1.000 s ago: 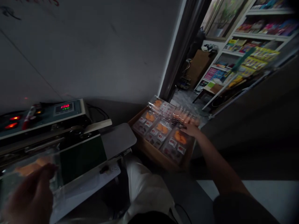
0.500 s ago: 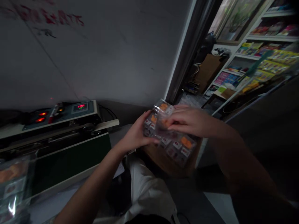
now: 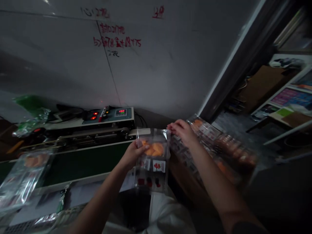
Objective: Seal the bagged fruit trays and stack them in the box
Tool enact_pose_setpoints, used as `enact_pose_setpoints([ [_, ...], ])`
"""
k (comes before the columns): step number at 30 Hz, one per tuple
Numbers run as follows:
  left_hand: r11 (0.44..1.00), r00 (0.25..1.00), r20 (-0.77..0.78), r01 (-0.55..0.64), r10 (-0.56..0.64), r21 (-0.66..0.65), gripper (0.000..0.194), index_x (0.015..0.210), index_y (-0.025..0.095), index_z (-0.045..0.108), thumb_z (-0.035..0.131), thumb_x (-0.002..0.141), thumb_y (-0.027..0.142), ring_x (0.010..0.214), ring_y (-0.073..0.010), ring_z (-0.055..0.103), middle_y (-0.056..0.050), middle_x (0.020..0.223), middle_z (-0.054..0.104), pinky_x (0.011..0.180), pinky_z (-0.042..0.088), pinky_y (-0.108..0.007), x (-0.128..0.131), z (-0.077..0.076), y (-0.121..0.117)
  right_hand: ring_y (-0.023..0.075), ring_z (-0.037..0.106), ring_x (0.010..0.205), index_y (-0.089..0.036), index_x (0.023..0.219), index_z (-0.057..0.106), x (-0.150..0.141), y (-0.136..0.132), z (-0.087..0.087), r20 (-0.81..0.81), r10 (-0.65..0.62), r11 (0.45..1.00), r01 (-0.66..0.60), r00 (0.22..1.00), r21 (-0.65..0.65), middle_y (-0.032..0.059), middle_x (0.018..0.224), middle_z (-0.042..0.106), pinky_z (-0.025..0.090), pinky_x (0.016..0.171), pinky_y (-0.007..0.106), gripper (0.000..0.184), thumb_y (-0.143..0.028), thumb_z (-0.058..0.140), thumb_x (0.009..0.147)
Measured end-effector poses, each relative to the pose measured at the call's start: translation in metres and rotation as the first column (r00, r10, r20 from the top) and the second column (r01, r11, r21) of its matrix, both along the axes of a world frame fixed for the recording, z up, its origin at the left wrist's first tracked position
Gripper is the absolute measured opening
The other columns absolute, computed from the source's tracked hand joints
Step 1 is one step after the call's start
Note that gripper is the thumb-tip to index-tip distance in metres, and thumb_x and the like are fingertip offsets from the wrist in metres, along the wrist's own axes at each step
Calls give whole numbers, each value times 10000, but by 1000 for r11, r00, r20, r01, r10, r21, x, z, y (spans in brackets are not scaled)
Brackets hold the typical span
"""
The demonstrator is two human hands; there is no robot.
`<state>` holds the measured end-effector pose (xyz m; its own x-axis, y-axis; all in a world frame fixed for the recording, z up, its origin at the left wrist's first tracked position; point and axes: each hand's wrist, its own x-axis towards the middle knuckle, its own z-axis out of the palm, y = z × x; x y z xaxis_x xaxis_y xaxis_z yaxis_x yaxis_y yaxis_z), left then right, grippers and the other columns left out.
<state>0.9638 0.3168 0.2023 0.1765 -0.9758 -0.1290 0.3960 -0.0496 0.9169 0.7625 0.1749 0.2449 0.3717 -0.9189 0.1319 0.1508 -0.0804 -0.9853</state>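
Note:
A clear plastic bag (image 3: 157,150) hangs upright before me, with orange pieces in its upper part, small white printed sachets below and dark red pieces at the bottom. My left hand (image 3: 133,155) grips its left side, thumb across the front. At the top right corner of the bag, my right hand (image 3: 182,130) has its fingers pinched together on the edge. To the right, partly behind my right forearm, lie several similar filled bags (image 3: 207,131), blurred in places.
A machine with a lit control panel (image 3: 120,112) and a green conveyor belt (image 3: 85,164) runs along the wall at left. More filled bags (image 3: 24,182) lie at its left end. A green plastic bag (image 3: 30,104) sits behind. A doorway frame (image 3: 234,61) rises at right.
Both hands have left the pile of bags and moved left, bringing one bag in front of the machine. The view has turned left, showing more of the machine and wall writing.

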Motion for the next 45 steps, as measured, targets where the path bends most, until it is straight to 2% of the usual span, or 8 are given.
enact_pose_setpoints([
  [2, 994, 995, 10, -101, 101, 29, 402, 890, 156, 640, 856, 617, 359, 668, -148, 662, -28, 775, 711, 640, 527, -246, 9, -13, 3, 166, 668, 771, -220, 832, 584, 16, 9, -20, 82, -140, 985, 130, 987, 114, 22, 818, 708, 542, 705, 315, 363, -523, 737, 702],
  [6, 983, 984, 73, -167, 161, 76, 457, 959, 146, 630, 843, 629, 379, 758, -184, 686, -67, 879, 726, 701, 548, -286, 20, -30, 7, 170, 667, 766, -205, 873, 661, 44, 35, -59, -14, 210, 904, -189, 978, 384, 27, 863, 721, 520, 623, 268, 433, -521, 803, 614],
  [8, 981, 980, 94, -180, 174, 67, 504, 1015, 156, 629, 842, 625, 392, 802, -192, 688, -69, 942, 723, 712, 553, -291, 22, -34, 9, 178, 661, 786, -202, 829, 675, 56, 45, -73, 13, 194, 902, -184, 981, 392, 5, 843, 711, 518, 633, 265, 464, -531, 835, 544],
  [13, 907, 910, -46, -407, 413, 106, 456, 947, 195, 643, 787, 636, 495, 699, -122, 647, -3, 856, 685, 607, 505, -214, 33, -36, 7, 215, 653, 955, -230, 1033, 659, 74, 48, -92, 9, -21, 984, 19, 1000, 179, 24, 1007, 710, 531, 811, 328, 499, -538, 766, 654],
  [17, 872, 883, -4, -462, 469, 162, 389, 773, 148, 657, 827, 541, 409, 602, -103, 599, 10, 677, 639, 568, 463, -195, 43, -39, -2, 199, 655, 983, -250, 1408, 373, 76, 49, -105, -42, -96, 992, 92, 994, -92, 50, 1035, 701, 513, 909, 372, 699, -415, 673, 798],
  [23, 809, 831, 13, -546, 557, 218, 337, 688, 132, 659, 816, 486, 352, 478, -74, 509, 42, 537, 578, 462, 360, -180, 49, -50, -21, 210, 615, 1066, -205, 1133, 618, 82, 48, -114, -133, -237, 931, 186, 962, -316, 91, 1128, 659, 501, 911, 359, 335, -381, 580, 851],
  [34, 765, 786, -118, -536, 606, 357, 142, 635, 132, 624, 741, 565, 170, 441, -130, 572, -13, 537, 624, 469, 456, -246, 65, -63, -52, 229, 611, 1093, -179, 1105, 679, 105, 24, -130, -257, -357, 906, 267, 898, -327, 113, 1135, 691, 455, 1001, 391, 373, -393, 545, 831],
  [45, 681, 719, -50, -632, 693, 370, 144, 580, 135, 628, 769, 548, 136, 419, -120, 549, -3, 504, 608, 445, 430, -233, 94, -56, -35, 229, 601, 976, -162, 1018, 663, 151, 28, -135, -297, -427, 866, 293, 854, -405, 133, 1037, 631, 499, 887, 369, 252, -273, 596, 802],
])
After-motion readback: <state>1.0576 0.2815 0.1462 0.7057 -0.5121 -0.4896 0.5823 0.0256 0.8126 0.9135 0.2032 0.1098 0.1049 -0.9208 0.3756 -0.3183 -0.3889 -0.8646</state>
